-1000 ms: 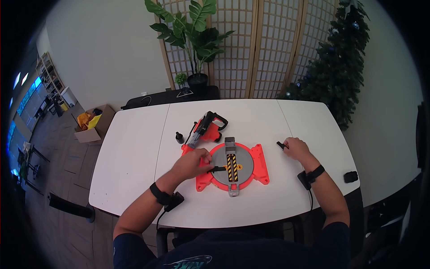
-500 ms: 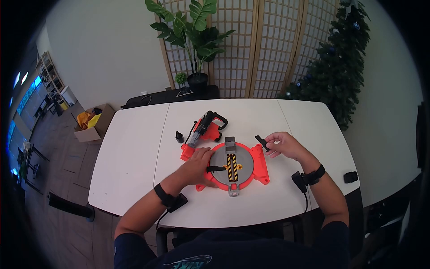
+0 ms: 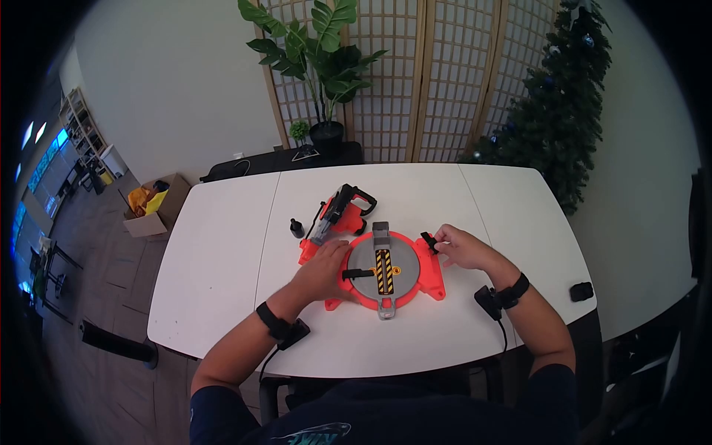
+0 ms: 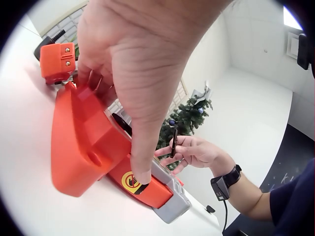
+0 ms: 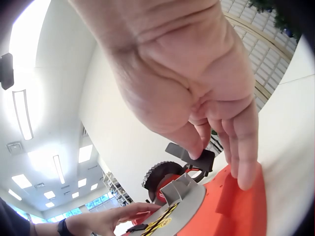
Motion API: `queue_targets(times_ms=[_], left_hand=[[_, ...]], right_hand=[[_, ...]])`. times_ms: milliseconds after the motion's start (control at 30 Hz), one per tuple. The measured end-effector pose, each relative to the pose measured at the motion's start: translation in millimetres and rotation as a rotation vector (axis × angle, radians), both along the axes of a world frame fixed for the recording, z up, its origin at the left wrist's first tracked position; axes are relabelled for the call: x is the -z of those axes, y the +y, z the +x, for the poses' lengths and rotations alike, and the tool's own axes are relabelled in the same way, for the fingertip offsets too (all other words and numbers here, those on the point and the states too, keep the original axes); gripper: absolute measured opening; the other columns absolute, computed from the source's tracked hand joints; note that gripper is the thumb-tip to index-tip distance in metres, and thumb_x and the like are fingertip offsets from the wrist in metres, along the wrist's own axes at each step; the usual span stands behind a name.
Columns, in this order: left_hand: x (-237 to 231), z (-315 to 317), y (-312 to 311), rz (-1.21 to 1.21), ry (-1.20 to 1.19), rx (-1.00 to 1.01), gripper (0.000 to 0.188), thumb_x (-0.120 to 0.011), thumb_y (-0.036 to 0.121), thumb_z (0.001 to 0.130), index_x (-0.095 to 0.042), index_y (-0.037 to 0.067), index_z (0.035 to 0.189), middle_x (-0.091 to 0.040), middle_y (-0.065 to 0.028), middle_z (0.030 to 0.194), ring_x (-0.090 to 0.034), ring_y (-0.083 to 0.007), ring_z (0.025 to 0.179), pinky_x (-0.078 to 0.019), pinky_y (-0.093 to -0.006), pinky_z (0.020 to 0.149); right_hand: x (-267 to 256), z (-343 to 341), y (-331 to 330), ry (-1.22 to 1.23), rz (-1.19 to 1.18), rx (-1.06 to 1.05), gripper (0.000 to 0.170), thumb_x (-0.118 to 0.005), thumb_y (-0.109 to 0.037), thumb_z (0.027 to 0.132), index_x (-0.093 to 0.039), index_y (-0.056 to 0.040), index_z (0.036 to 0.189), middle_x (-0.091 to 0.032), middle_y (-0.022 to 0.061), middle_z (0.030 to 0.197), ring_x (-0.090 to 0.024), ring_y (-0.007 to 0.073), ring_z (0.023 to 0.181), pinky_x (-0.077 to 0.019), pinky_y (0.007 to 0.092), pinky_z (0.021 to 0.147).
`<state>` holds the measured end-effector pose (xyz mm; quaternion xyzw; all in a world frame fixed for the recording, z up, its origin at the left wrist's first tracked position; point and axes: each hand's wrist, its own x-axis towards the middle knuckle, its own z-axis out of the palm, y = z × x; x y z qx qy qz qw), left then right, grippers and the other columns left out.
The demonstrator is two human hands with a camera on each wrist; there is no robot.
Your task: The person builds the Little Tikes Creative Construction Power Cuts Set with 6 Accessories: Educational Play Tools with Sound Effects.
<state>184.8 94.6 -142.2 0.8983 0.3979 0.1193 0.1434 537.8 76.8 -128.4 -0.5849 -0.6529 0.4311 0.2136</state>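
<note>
A toy miter saw base (image 3: 432, 280), orange-red with a round grey turntable (image 3: 404, 288) and a black-and-yellow striped strip, sits mid-table. My left hand (image 3: 320, 271) grips its left side; in the left wrist view the thumb lies along the outer wall beside a yellow warning sticker (image 4: 131, 182). Between thumb and fingers, my right hand (image 3: 464, 249) pinches a small flat black plastic piece (image 5: 189, 156) over the base's right wing. The other fingers reach down toward that wing. A similar black piece (image 3: 358, 274) stands on the turntable's left side.
Behind the base lies the orange, grey and black toy saw (image 3: 345, 213) with its handle. A small black part (image 3: 297, 228) stands left of it. At the right edge of the white table (image 3: 215, 259) is a black object (image 3: 581, 291).
My right hand has come from the right side of the table to the base's right wing with the black piece. My left hand has settled on the base, which has shifted slightly away.
</note>
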Motion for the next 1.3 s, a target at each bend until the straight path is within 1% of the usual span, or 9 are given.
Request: queue_targets(times_ms=[167, 367, 633, 833, 1033, 1133, 1200, 1233, 1300], left_hand=[[0, 1, 3, 0.014, -0.011, 0.007, 0.111, -0.094, 0.050, 0.056, -0.046, 0.001, 0.143, -0.043, -0.0187, 0.150, -0.037, -0.0348, 0.144, -0.0363, -0.0447, 0.118], [-2, -1, 3, -0.002, 0.046, 0.006, 0.119, -0.095, 0.050, 0.053, -0.041, 0.001, 0.147, -0.037, -0.0218, 0.153, -0.034, -0.0401, 0.145, -0.0359, -0.0470, 0.117], [2, 0, 13, 0.013, 0.091, -0.002, 0.112, -0.094, 0.044, 0.050, -0.045, 0.003, 0.141, -0.045, -0.0226, 0.141, -0.047, -0.0426, 0.132, -0.0427, -0.0489, 0.110], [-1, 0, 12, 0.006, 0.058, -0.003, 0.108, -0.094, 0.042, 0.049, -0.049, 0.006, 0.139, -0.046, -0.0215, 0.140, -0.047, -0.0425, 0.131, -0.0431, -0.0491, 0.109], [1, 1, 14, 0.016, 0.035, -0.002, 0.108, -0.094, 0.041, 0.048, -0.049, 0.006, 0.139, -0.047, -0.0210, 0.140, -0.046, -0.0430, 0.131, -0.0433, -0.0500, 0.109], [-4, 2, 12, -0.029, 0.064, -0.009, 0.111, -0.096, 0.040, 0.048, -0.046, 0.006, 0.141, -0.044, -0.0233, 0.143, -0.042, -0.0433, 0.135, -0.0416, -0.0489, 0.111], [-9, 3, 9, -0.041, 0.072, -0.010, 0.111, -0.096, 0.041, 0.049, -0.046, 0.005, 0.142, -0.043, -0.0228, 0.145, -0.041, -0.0428, 0.137, -0.0406, -0.0484, 0.112], [-11, 4, 8, -0.053, 0.079, -0.011, 0.111, -0.096, 0.042, 0.051, -0.045, 0.005, 0.143, -0.042, -0.0223, 0.147, -0.039, -0.0423, 0.139, -0.0396, -0.0480, 0.114], [-6, 2, 13, -0.034, 0.024, 0.029, 0.110, -0.096, 0.042, 0.053, -0.046, 0.004, 0.144, -0.043, -0.0215, 0.148, -0.038, -0.0412, 0.141, -0.0384, -0.0472, 0.115]], right_hand=[[0, -1, 2, 0.003, -0.029, 0.002, 0.014, -0.049, -0.012, 0.105, -0.047, -0.0006, 0.111, -0.058, 0.0124, 0.121, -0.063, 0.0176, 0.104, -0.0608, 0.0320, 0.078], [-2, -6, 0, 0.044, -0.041, 0.014, 0.017, -0.048, -0.015, 0.106, -0.046, -0.0008, 0.114, -0.058, 0.0114, 0.119, -0.063, 0.0172, 0.103, -0.0601, 0.0322, 0.079], [-7, -15, 4, 0.042, -0.094, 0.029, 0.024, -0.049, -0.018, 0.106, -0.046, -0.0012, 0.123, -0.058, 0.0113, 0.118, -0.063, 0.0160, 0.103, -0.0573, 0.0301, 0.087], [5, -15, 12, 0.193, -0.097, 0.064, 0.021, -0.048, -0.020, 0.107, -0.047, -0.0038, 0.121, -0.057, 0.0112, 0.119, -0.061, 0.0169, 0.101, -0.0581, 0.0309, 0.085], [6, -13, 13, 0.326, -0.133, 0.095, 0.020, -0.047, -0.021, 0.108, -0.048, -0.0057, 0.120, -0.056, 0.0114, 0.123, -0.059, 0.0197, 0.106, -0.0586, 0.0325, 0.085], [11, -12, 15, 0.269, -0.123, 0.127, 0.021, -0.051, -0.021, 0.106, -0.049, -0.0058, 0.120, -0.058, 0.0109, 0.121, -0.060, 0.0186, 0.103, -0.0578, 0.0333, 0.083], [7, -13, 13, 0.006, 0.046, 0.101, 0.021, -0.059, -0.018, 0.101, -0.055, -0.0040, 0.116, -0.066, 0.0117, 0.113, -0.065, 0.0200, 0.097, -0.0561, 0.0341, 0.081], [1, -16, 11, 0.007, 0.046, 0.101, 0.021, -0.059, -0.018, 0.101, -0.055, -0.0040, 0.116, -0.066, 0.0117, 0.113, -0.065, 0.0200, 0.097, -0.0561, 0.0341, 0.081], [-10, -23, 8, -0.232, 0.228, 0.038, 0.018, -0.067, -0.013, 0.094, -0.064, -0.0010, 0.108, -0.072, 0.0136, 0.102, -0.069, 0.0236, 0.092, -0.0546, 0.0350, 0.081]])
